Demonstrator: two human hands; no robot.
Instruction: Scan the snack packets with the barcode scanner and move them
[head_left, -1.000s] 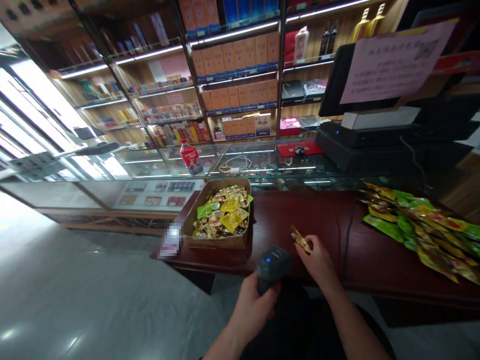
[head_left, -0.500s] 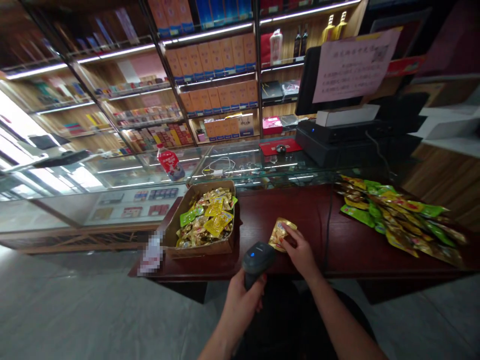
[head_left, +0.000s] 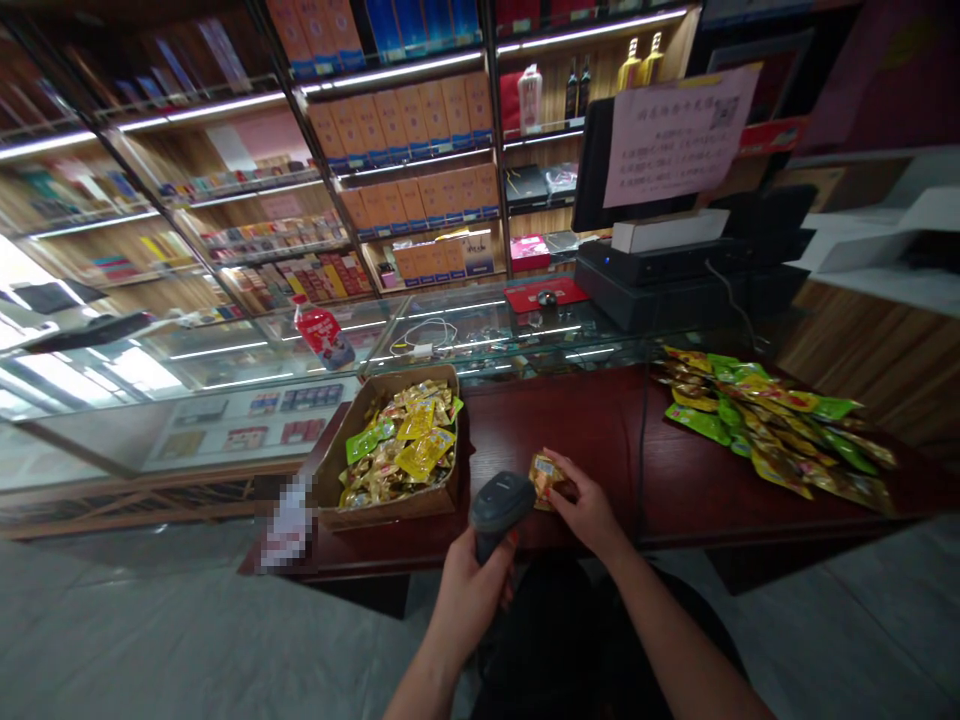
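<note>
My left hand [head_left: 472,580] is wrapped round the handle of a dark barcode scanner [head_left: 501,500], held over the table's front edge with its head towards my right hand. Between the thumb and fingers of my right hand [head_left: 589,508] is a gold snack packet [head_left: 546,480], with a barcode-like patch showing on its upper part. The packet is just right of the scanner head. To the left, an open cardboard box [head_left: 390,515] holds many gold, yellow and green packets. More packets [head_left: 772,420] lie in an overlapping pile on the right of the table.
Behind the dark red table [head_left: 517,420] runs a glass display counter [head_left: 480,345] with a red-labelled bottle [head_left: 324,333] and a mouse [head_left: 547,298]. A monitor with a pink paper sign [head_left: 679,135] stands at the back right. A cable [head_left: 643,440] crosses the table.
The gold packet has been lifted and tilted in my right hand, so its barcode-like patch now shows. The scanner's blue light no longer shows. The whole view has shifted slightly.
</note>
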